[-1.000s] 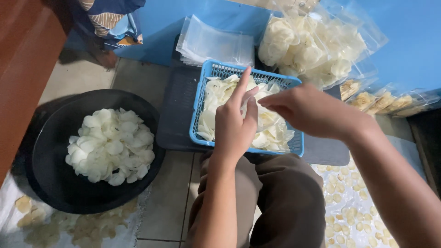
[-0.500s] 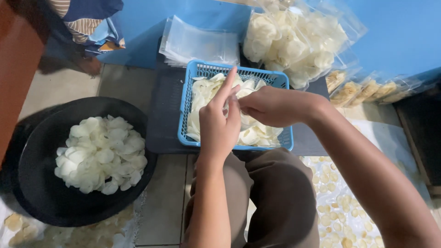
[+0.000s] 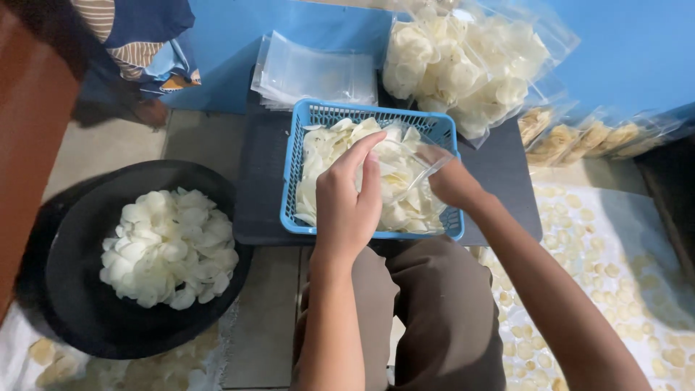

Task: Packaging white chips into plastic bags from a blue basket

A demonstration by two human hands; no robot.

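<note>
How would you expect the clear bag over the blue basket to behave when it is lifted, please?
The clear bag looks thin and creased, so it would probably be floppy and light. Its glossy film may slip between the left hand and right hand. The pale chips in the basket look thin, likely brittle.

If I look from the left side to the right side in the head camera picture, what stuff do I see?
Black basin of white chips → blue basket → left hand → right hand → small packed bags.
</note>
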